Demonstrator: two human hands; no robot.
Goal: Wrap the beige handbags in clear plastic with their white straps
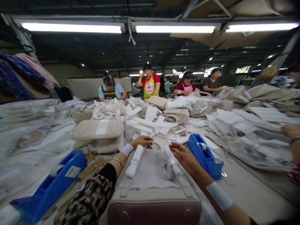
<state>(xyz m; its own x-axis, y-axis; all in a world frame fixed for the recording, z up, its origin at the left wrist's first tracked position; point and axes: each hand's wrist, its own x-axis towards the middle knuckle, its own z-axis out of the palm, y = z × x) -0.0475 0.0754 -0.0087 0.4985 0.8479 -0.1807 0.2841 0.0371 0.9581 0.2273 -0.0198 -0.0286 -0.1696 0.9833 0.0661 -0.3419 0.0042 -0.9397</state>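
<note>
A beige handbag [154, 194] lies in front of me, its base towards me and a white foam sheet [150, 170] over its side. Two straps run up it, the left strap [135, 161] and the right strap [172, 159] wrapped in white foam; a loose foam curl [167, 170] sits by the right one. My left hand [142, 142] is at the bag's far end, fingers bent together by the handle [157, 145]; what they pinch is too small to make out. Beside the right strap's top, my right hand [182, 154] has its fingers apart, holding nothing.
A blue tape dispenser [205, 156] stands right of the bag, another blue tape dispenser [53, 184] at left. Behind are a wrapped beige bag [84, 128], foam strips [152, 123] and heaped bag pieces [255, 125]. Several co-workers sit or stand across the table; another's arm [292, 131] reaches in at right.
</note>
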